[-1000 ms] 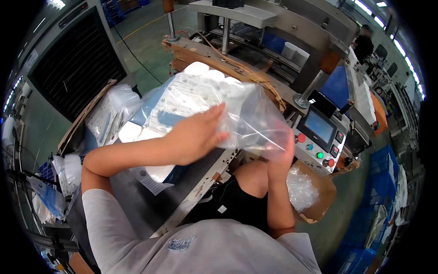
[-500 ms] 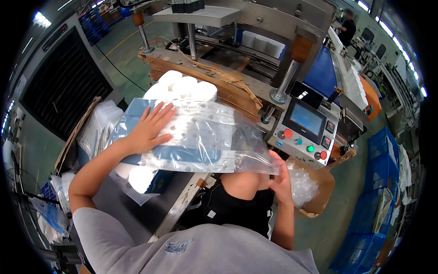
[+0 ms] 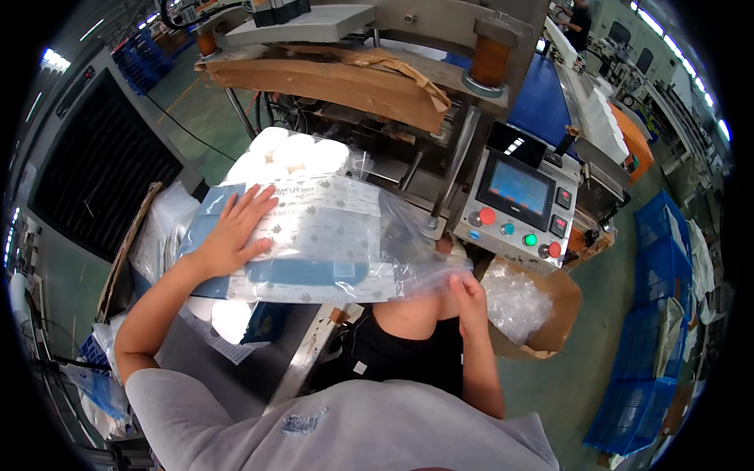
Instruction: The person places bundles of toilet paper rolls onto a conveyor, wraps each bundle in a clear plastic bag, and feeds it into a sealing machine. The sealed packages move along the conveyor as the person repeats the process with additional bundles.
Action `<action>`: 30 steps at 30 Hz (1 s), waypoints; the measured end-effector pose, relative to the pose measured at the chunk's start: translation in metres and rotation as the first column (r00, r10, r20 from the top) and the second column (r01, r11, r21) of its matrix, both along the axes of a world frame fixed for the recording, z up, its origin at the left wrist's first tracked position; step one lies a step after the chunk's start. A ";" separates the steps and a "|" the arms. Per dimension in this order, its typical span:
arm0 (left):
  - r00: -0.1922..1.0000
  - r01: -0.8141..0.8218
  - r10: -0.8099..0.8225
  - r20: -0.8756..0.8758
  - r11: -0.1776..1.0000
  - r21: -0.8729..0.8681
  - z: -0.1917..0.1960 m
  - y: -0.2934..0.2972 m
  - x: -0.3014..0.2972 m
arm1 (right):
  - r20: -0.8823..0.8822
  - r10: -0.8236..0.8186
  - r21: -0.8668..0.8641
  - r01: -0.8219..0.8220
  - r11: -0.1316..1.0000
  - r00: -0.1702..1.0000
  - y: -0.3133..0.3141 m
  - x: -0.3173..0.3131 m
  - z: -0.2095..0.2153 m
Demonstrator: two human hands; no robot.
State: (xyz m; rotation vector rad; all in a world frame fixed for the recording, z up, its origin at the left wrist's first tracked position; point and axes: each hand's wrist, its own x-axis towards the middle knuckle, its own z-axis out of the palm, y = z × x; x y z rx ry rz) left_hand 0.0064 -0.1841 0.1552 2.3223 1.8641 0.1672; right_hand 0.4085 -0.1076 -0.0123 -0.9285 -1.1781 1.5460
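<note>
The open end of a clear plastic bag (image 3: 338, 243) is pinched by the right hand (image 3: 465, 289) down near the body. The bag, lying on the metal surface (image 3: 298, 353), is pressed flat under the spread left hand (image 3: 236, 231). White rolls (image 3: 287, 153) sit just behind, with the control panel (image 3: 518, 206) further back.

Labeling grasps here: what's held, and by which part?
A clear plastic bag of white rolls. The right hand pinches its loose open end; the left hand lies flat on the bag's top, pressing rather than gripping.
</note>
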 end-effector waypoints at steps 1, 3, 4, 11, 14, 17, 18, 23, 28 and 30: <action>1.000 0.004 -0.004 0.011 1.000 0.002 -0.003 0.007 -0.001 | 0.068 -0.023 0.017 0.022 1.000 0.997 0.003 -0.002 0.003; 1.000 0.005 -0.004 0.010 1.000 -0.025 -0.003 0.024 -0.004 | 0.002 -0.045 -0.004 0.045 0.999 0.999 0.027 -0.006 0.003; 1.000 -0.016 0.016 0.006 1.000 -0.027 -0.003 0.034 -0.007 | -0.027 -0.054 -0.012 0.053 0.998 0.998 0.041 -0.009 0.006; 0.964 -0.233 0.199 -0.176 0.951 -0.202 -0.008 0.046 -0.041 | -0.095 0.311 -0.004 -0.312 0.950 0.946 0.091 -0.050 0.009; 0.803 -0.441 0.039 -0.595 0.709 -0.550 -0.037 0.014 -0.048 | 0.260 0.369 0.097 -0.404 0.910 0.893 0.103 -0.076 -0.003; 0.708 -0.502 -0.159 -0.688 0.572 -0.649 -0.054 -0.019 -0.037 | 0.342 0.324 0.389 -0.447 0.806 0.882 0.100 -0.106 0.010; 0.690 -0.487 -0.213 -0.692 0.571 -0.661 -0.048 -0.009 -0.025 | 0.348 0.340 0.418 -0.469 0.778 0.874 0.100 -0.113 0.014; 0.884 0.464 -0.461 -0.084 0.836 0.292 -0.036 0.069 0.010 | 0.276 0.693 0.262 -0.746 0.613 0.666 0.086 -0.158 0.058; 0.790 0.589 -0.439 0.427 0.736 -0.333 -0.055 0.122 -0.027 | 0.312 0.819 0.017 -0.865 0.502 0.482 0.078 -0.172 0.093; 0.784 0.605 -0.430 0.448 0.694 -0.391 -0.069 0.138 -0.069 | 0.318 0.839 -0.105 -0.863 0.494 0.442 0.088 -0.154 0.104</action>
